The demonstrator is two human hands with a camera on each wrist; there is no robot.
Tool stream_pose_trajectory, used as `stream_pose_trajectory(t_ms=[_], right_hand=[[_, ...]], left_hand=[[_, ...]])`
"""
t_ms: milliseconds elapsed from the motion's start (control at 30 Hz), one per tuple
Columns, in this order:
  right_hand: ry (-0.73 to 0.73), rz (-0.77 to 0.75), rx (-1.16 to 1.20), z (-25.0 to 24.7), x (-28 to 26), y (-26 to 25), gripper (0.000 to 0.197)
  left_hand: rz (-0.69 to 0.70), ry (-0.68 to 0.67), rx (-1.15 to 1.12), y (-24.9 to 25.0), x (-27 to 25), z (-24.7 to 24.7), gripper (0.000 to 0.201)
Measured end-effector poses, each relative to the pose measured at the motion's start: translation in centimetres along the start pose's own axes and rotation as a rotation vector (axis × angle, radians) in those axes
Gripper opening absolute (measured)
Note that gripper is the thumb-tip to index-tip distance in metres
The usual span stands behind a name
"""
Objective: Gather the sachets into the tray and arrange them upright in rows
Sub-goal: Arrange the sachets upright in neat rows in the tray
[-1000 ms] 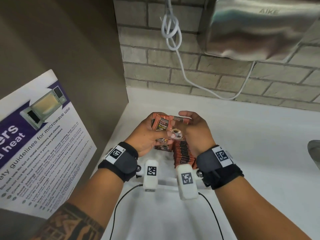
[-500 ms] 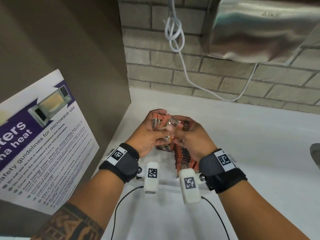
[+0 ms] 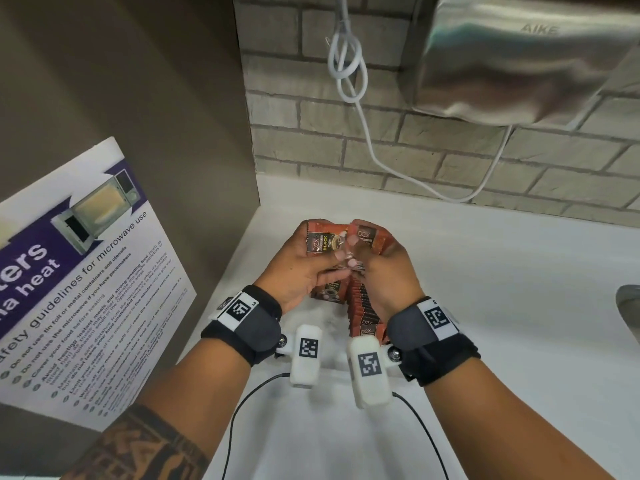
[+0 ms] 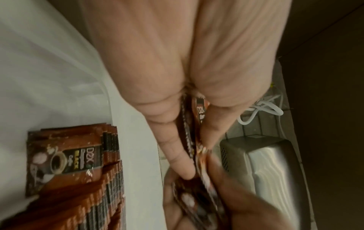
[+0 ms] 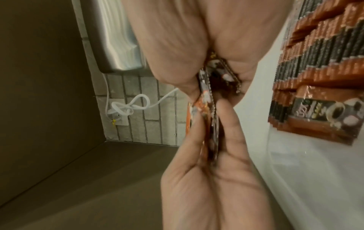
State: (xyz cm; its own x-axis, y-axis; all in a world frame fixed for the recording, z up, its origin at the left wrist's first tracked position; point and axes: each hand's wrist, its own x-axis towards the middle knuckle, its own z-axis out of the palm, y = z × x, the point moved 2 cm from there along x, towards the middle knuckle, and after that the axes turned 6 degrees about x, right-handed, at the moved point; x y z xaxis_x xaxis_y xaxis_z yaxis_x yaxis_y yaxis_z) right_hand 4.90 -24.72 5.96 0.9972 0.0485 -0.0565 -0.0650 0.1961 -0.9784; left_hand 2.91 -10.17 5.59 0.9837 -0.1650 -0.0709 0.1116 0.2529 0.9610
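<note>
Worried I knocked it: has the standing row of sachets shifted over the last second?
No. The row of sachets sits in the same place relative to the brown panel and counter.

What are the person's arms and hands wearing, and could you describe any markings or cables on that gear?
Each wrist carries a broad black strap with a white tag printed with a black square code. A white, rounded camera pod bearing a similar code is bolted to each strap, trailing a thin black cable. The left forearm shows a dark patterned tattoo. No sleeves or gloves.

Brown D2X sachets (image 3: 323, 241) fanned above counter, more standing upright in rows (image 3: 363, 306) in clear tray (image 4: 110, 109)
</note>
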Motion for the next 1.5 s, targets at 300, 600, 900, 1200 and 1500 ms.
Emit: stream_pose_trajectory(t_ms=[300, 600, 900, 1200, 1500], right_hand=[[-0.286, -0.127, -0.424, -0.8, 0.9, -2.3, 0.039], [-0.360, 0.107, -0.220, -1.6, 0.6, -1.2, 0.026], [-0.219, 0.104, 0.055, -1.3, 0.5, -1.3, 0.030], [-0.268, 0.263, 0.178, -0.2, 0.5, -0.9, 0.022], [-0.308, 0.304, 0.170, 0.4, -0.4, -1.0, 0.012]], left_hand=[[0.016, -0.070, 0.482, 1.7, -0.2, -1.1, 0.024], [0.095, 0.054, 0.478, 0.8, 0.5, -1.1, 0.027], [-0.022, 0.135, 0.172, 1.1, 0.8, -0.7, 0.038], [0.061, -0.102, 0.980, 0.9, 0.4, 1.8, 0.097], [0.396, -0.178, 1.125, 1.5, 0.3, 1.4, 0.088]])
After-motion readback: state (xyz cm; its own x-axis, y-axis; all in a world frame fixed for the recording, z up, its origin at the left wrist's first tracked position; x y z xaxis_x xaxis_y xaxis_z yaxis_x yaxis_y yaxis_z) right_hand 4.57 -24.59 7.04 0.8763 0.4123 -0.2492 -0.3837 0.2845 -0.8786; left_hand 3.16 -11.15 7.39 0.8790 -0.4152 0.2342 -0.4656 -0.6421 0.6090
